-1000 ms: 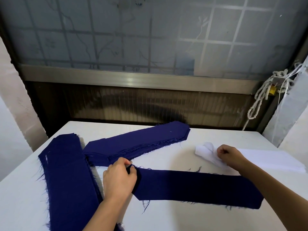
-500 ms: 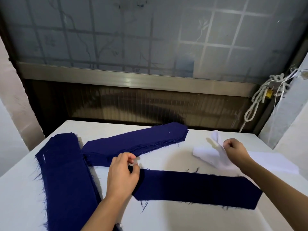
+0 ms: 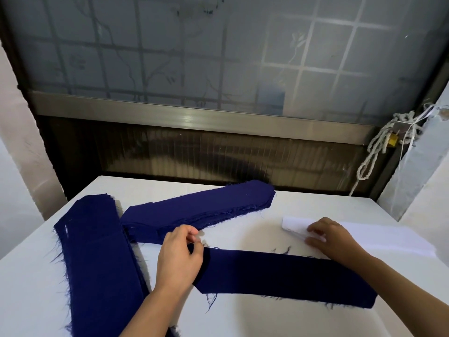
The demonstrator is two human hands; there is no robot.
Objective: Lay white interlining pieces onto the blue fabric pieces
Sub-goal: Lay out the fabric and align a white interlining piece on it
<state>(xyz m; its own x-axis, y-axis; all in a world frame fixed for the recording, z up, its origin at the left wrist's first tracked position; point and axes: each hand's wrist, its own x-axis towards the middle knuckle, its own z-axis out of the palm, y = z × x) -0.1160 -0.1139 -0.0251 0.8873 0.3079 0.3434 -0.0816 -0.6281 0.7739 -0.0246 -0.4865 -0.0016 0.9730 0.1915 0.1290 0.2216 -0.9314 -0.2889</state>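
Pinching the blue fabric piece in my left grip, I had let the white interlining drop flat beside it under my right grip, pinched or not I couldn't tell, none yet laid.

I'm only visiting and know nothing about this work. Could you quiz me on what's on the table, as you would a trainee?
1. True or false: the right hand rests on the white stack.
2. The left hand is at: A) the window B) one end of the single strip C) the rope.
3. How many blue stacks lie on the table besides that strip?

Key: 1 true; 2 B; 3 two.
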